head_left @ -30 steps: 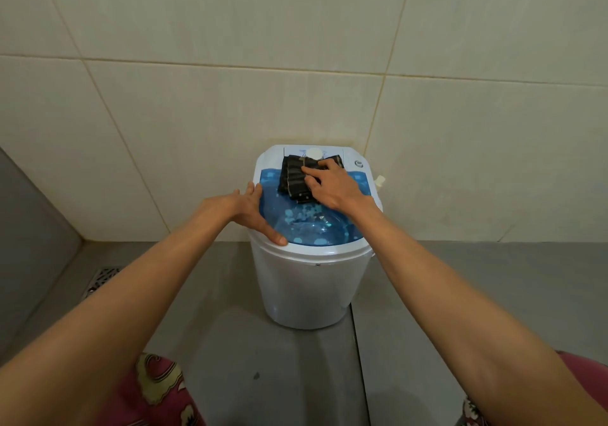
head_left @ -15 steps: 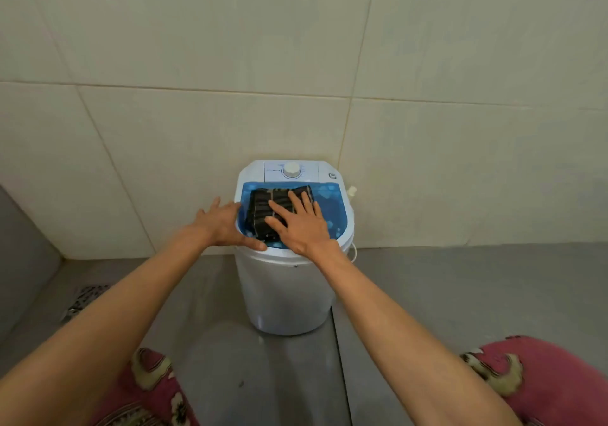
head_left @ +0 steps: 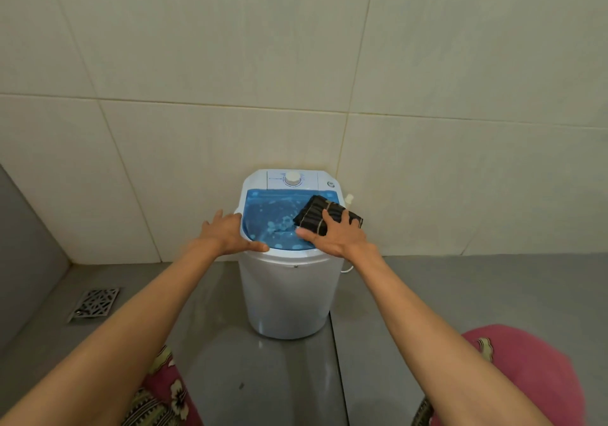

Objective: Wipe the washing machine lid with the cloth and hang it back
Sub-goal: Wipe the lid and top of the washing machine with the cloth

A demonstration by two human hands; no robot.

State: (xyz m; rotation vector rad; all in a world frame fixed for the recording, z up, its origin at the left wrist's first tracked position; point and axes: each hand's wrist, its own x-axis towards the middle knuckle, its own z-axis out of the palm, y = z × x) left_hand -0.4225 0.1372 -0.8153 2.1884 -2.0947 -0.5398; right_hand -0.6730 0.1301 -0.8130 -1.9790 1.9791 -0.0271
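A small white washing machine (head_left: 286, 297) stands on the grey floor against the tiled wall. Its translucent blue lid (head_left: 273, 221) is closed and wet-looking. A folded dark striped cloth (head_left: 316, 216) lies on the lid's right edge, partly hanging over the rim. My right hand (head_left: 339, 236) presses flat on the cloth, fingers spread over it. My left hand (head_left: 230, 233) rests on the machine's left rim, fingers apart, thumb along the front edge. A white dial (head_left: 292, 178) sits on the control panel behind the lid.
A metal floor drain (head_left: 93, 304) is set in the floor at the left. A white cord (head_left: 346, 269) hangs at the machine's right side. My knees in pink patterned fabric (head_left: 513, 379) show at the bottom. Beige wall tiles rise behind.
My right hand has slid the cloth from the lid's left-middle across to its right edge. The left hand stays on the left rim. The camera has shifted.
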